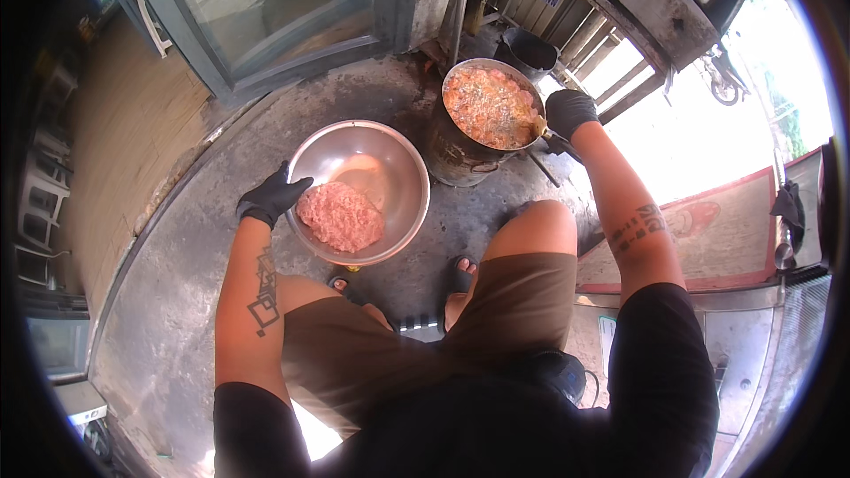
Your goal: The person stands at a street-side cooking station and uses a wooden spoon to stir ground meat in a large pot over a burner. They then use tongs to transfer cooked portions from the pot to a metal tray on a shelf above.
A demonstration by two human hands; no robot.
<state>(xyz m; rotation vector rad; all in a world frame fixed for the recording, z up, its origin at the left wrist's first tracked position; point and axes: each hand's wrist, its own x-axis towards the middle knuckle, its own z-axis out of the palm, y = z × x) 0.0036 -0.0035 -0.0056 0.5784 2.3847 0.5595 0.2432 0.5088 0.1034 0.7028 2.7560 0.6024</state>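
In a black glove, my left hand [269,196] grips the left rim of a wide stainless steel bowl [405,192], its thumb over the edge. Pink minced meat paste [342,216] lies in a mound on the bowl's near left side. My right hand [570,113], also black-gloved, is closed at the right rim of a round pot [458,146]. It appears to hold a metal utensil [541,127] whose end dips into the pot; the glove and forearm hide part of its handle. Orange-brown pieces of food [488,103] fill the pot in bubbling oil.
The pot sits on a sooty cylindrical stove on the concrete floor [199,192]. Behind it stand a dark bucket [528,53] and a red-tipped metal pole [460,6]. A glass door [279,6] is at upper left. My knees flank the bowl and pot closely.
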